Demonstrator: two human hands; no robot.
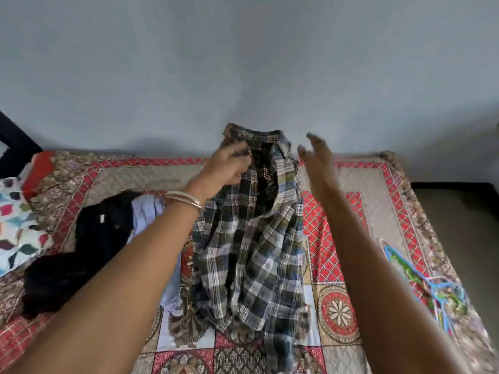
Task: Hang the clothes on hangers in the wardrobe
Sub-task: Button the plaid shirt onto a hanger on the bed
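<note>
Your left hand [229, 166] is gripping the shirt [251, 238] near its collar; your right hand [316, 160], seemingly open though blurred, is hovering just beside it.

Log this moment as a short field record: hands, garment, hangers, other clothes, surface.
left hand: left hand grips the collar of the plaid button-up shirt, holding it up
right hand: right hand open, beside the collar, not touching
hangers: pile of coloured plastic hangers at the bed's right edge
other clothes: black garment and pale blue garment on the left
surface: patterned red bedspread
</note>
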